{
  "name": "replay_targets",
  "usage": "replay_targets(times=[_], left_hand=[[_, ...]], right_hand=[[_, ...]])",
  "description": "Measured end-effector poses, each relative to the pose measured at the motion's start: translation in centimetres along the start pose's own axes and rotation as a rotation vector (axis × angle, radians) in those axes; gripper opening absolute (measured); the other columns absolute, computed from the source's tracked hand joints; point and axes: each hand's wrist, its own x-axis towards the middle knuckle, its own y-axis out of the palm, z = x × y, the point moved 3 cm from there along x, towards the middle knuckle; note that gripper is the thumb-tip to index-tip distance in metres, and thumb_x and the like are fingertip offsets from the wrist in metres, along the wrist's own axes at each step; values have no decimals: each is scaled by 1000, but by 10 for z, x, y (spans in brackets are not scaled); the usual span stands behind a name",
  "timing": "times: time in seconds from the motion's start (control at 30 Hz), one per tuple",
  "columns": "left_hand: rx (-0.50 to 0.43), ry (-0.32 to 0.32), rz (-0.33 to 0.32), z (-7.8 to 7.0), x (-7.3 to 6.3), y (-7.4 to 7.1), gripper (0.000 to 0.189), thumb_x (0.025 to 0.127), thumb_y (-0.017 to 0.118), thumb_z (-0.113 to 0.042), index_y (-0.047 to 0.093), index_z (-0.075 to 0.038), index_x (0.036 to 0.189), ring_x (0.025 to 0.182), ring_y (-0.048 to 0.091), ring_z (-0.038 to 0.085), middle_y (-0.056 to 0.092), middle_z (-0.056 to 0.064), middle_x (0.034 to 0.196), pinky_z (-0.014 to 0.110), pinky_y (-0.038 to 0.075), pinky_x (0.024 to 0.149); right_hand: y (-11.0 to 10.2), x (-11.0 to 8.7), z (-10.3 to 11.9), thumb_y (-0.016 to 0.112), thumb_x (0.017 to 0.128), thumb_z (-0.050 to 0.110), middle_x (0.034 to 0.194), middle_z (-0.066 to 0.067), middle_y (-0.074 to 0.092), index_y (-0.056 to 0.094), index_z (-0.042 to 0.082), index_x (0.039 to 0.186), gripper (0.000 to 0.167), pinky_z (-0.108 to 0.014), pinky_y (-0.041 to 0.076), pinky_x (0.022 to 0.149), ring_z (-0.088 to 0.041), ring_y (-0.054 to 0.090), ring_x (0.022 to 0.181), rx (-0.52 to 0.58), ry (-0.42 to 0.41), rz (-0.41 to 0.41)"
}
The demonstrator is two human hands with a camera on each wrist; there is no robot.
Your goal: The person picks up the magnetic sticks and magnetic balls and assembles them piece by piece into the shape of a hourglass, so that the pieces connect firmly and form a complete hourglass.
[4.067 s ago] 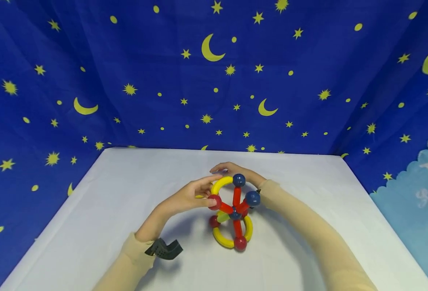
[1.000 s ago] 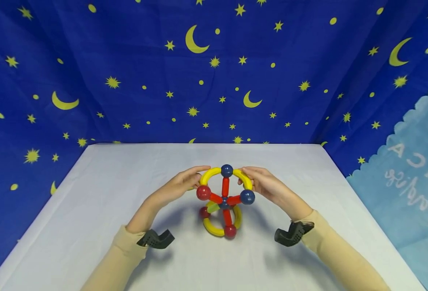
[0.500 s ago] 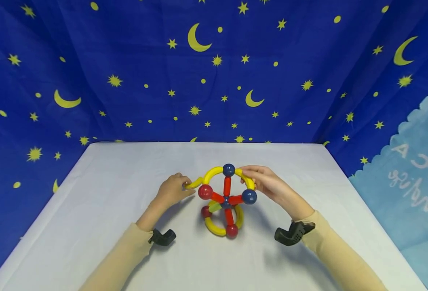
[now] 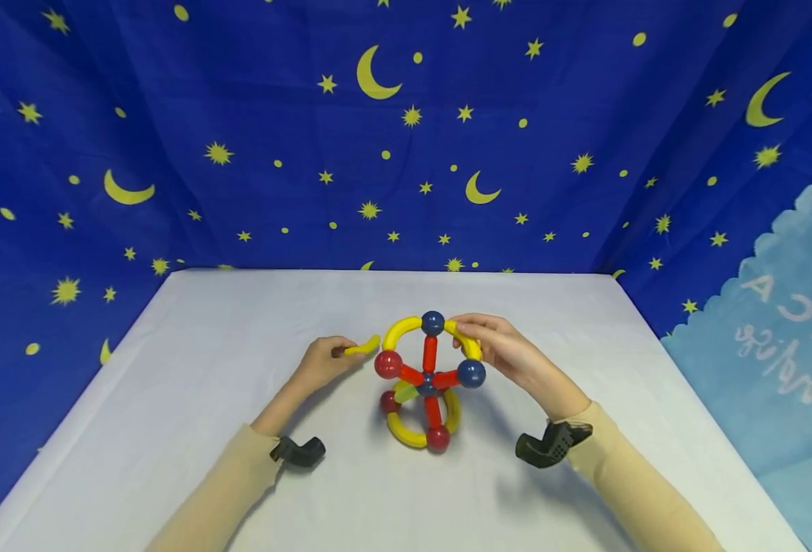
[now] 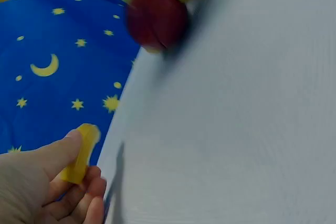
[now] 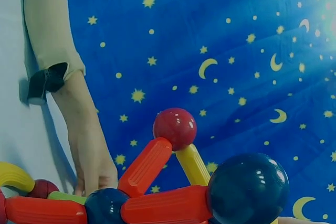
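Note:
A magnetic ball-and-rod structure stands on the table, with red rods (image 4: 431, 355) meeting at a blue centre ball (image 4: 428, 384). Yellow curved rods form its upper arc and its base ring (image 4: 406, 436). On its left side, a red ball (image 4: 388, 364) ends one rod. My left hand (image 4: 321, 363) pinches a loose yellow curved rod (image 4: 364, 347) between thumb and fingers, apart from that ball; the left wrist view shows the same curved rod (image 5: 83, 153). My right hand (image 4: 509, 349) holds the yellow curved rod (image 4: 469, 344) at the upper right, between two blue balls (image 4: 471, 373).
A white-covered table (image 4: 240, 307) lies under everything. Behind it hangs a blue curtain (image 4: 274, 115) with yellow moons and stars. At the right is a light blue panel (image 4: 799, 345) with white letters. A black camera mount sits on each wrist.
The right hand has come from behind the structure to grip its upper right curved rod. My left hand has left the upper left and drawn a yellow curved rod away from it.

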Motion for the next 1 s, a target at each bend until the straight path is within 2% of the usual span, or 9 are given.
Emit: replay_targets(times=[0.1, 0.17, 0.27, 0.37, 0.47, 0.57, 0.73, 0.87, 1.0], left_hand=[[-203, -106, 22, 3, -6, -8, 40, 85, 71, -24, 66, 2, 114, 87, 60, 9, 70, 10, 104, 21, 51, 77], [-361, -151, 35, 1, -11, -16, 44, 86, 69, -21, 60, 6, 120, 86, 62, 5, 71, 4, 101, 21, 52, 80], [-574, -124, 62, -7, -20, -28, 37, 90, 63, -11, 56, 9, 121, 87, 66, 3, 71, -6, 93, 22, 53, 86], [-738, -75, 82, -20, -30, -38, 18, 91, 59, -3, 62, -1, 109, 90, 68, 4, 70, -9, 90, 23, 53, 88], [-826, -57, 85, -35, -40, -45, 11, 93, 56, -4, 63, -12, 97, 93, 67, 4, 68, -7, 94, 19, 52, 87], [-868, -87, 58, -47, -50, -49, 13, 96, 54, -9, 60, -6, 107, 92, 66, 4, 65, -7, 97, 16, 52, 85], [-797, -101, -19, -64, -63, -49, 49, 99, 49, -15, 33, 0, 143, 84, 67, 4, 65, -10, 94, 15, 53, 81], [-728, -91, -70, -75, -71, -47, 35, 102, 43, -18, 41, -4, 133, 84, 68, 6, 63, -6, 96, 18, 54, 83], [-694, -66, -59, -87, -80, -43, 18, 99, 49, -15, 51, -4, 113, 87, 66, 8, 59, 0, 100, 20, 53, 85]], right_hand=[[0, -1, 0, 48, 98, 19, 86, 4, 64, 48, -5, 129, 39, -17, 49, 71, -8, 58, 81, 5, -4, 4], [1, -1, 0, 48, 98, 19, 85, 4, 64, 48, -4, 128, 38, -17, 48, 70, -8, 58, 80, 13, -4, 6], [0, -2, -1, 48, 98, 19, 83, 5, 64, 48, -4, 127, 38, -17, 48, 70, -8, 57, 79, 22, -2, 7], [-1, -3, -2, 47, 98, 19, 82, 6, 64, 48, -4, 127, 37, -17, 48, 70, -7, 57, 78, 24, -1, -4], [-1, -3, -2, 46, 98, 18, 81, 7, 64, 46, -5, 128, 38, -17, 49, 71, -7, 57, 78, 23, -6, -8], [-1, -3, -2, 46, 98, 19, 81, 7, 63, 46, -5, 129, 38, -17, 49, 72, -8, 57, 78, 23, -9, -6], [0, -3, -2, 47, 98, 19, 80, 7, 63, 50, -1, 124, 32, -19, 48, 74, -9, 57, 79, 29, -14, -4], [2, -3, -1, 47, 98, 19, 81, 6, 64, 54, 3, 119, 27, -21, 48, 76, -10, 56, 81, 37, -21, 8], [3, -2, -1, 47, 99, 20, 81, 6, 64, 53, 3, 120, 28, -21, 47, 77, -10, 56, 81, 25, -27, 22]])
